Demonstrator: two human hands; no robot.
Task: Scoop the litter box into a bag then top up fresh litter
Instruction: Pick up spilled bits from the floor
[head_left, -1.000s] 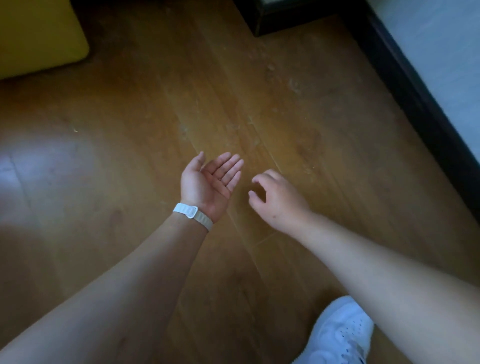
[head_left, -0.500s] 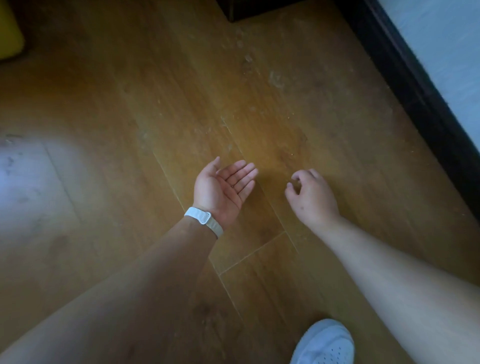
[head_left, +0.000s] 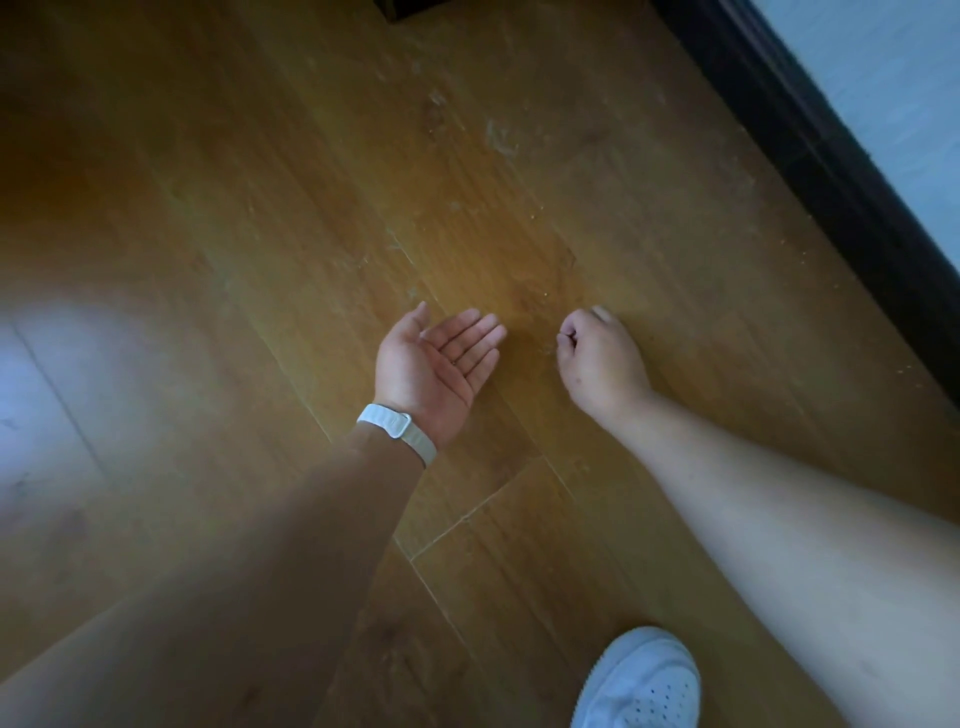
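Wooden floor (head_left: 260, 208) filled almost the whole view, its boards running toward a dark skirting board (head_left: 831, 182) and a pale wall (head_left: 893, 104) along the right edge.

Half a second earlier the right hand (head_left: 602, 358) had its thumb and forefinger hooked with a small gap between them. Now those fingers were drawn in tight, thumb against forefinger, low over the boards. The left hand (head_left: 431, 364), with a white wristband (head_left: 397, 431), had stayed palm up with its fingers straight and relaxed, just beside the right. The view had also moved on, so the yellow thing at the far left corner had gone out of frame.

My reading is that the person was picking stray litter off the floor into the waiting palm, a side job to the scooping and not the scooping itself.

Pale specks (head_left: 545, 295) lay on the boards just beyond the two hands, too small to name with certainty. Whether the right fingers pinched a grain, or the left palm carried any, I could not tell. Litter box, bag, scoop and fresh litter were all out of view. Only a corner of some dark furniture (head_left: 410, 8) showed at the far edge, and a white shoe (head_left: 641, 680) was cut off at the near edge.
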